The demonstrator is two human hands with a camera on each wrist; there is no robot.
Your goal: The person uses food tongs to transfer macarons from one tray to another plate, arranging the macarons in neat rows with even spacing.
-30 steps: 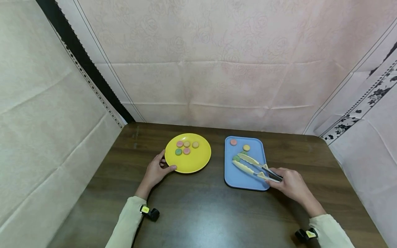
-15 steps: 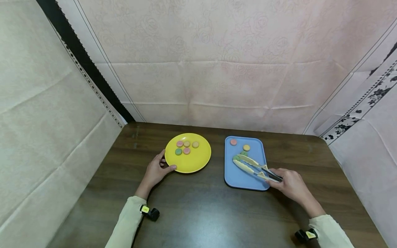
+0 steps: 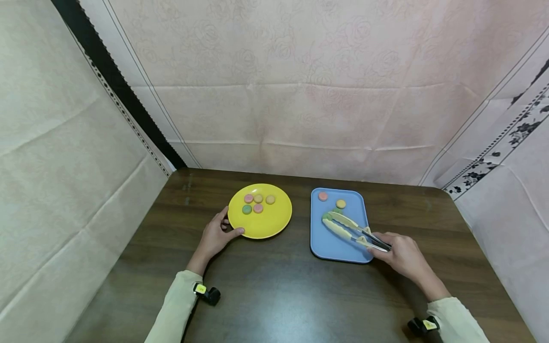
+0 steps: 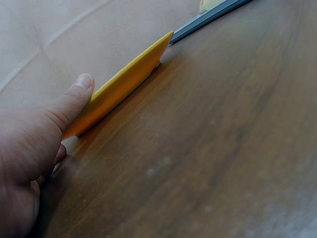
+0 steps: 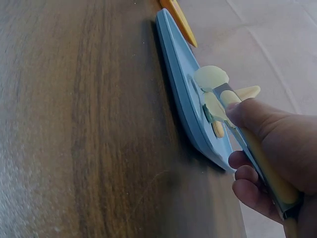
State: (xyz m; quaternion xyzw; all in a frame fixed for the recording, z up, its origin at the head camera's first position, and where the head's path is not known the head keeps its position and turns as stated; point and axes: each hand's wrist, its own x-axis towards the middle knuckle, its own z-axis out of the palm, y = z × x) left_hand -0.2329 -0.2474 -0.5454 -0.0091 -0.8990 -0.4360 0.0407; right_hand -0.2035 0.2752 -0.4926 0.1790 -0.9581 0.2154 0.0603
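My left hand (image 3: 216, 233) grips the near-left rim of a round yellow plate (image 3: 274, 224), thumb on the rim. Several small pink, tan and green macarons lie on that plate. In the left wrist view the plate's edge (image 4: 124, 82) shows beside the thumb. My right hand (image 3: 401, 252) holds tongs (image 3: 343, 220) with pale yellow ends over a blue tray (image 3: 319, 247). The tong tips are closed around a green macaron (image 3: 327, 216), partly hidden by them. Another green macaron (image 3: 338, 211) lies just behind. The right wrist view shows the thumb and curled fingers around the tongs' handle (image 5: 262, 163).
Farther back on the tray lie a pink macaron (image 3: 322, 196) and a yellow macaron (image 3: 340, 204). A strip of brown wooden table (image 3: 300, 219) separates plate and tray. Patterned pale cloth (image 3: 274, 119) hangs behind the table, with more cloth at both sides.
The tong ends have drawn together onto the green macaron at the tray's left side. The left hand and the plate have stayed in place.
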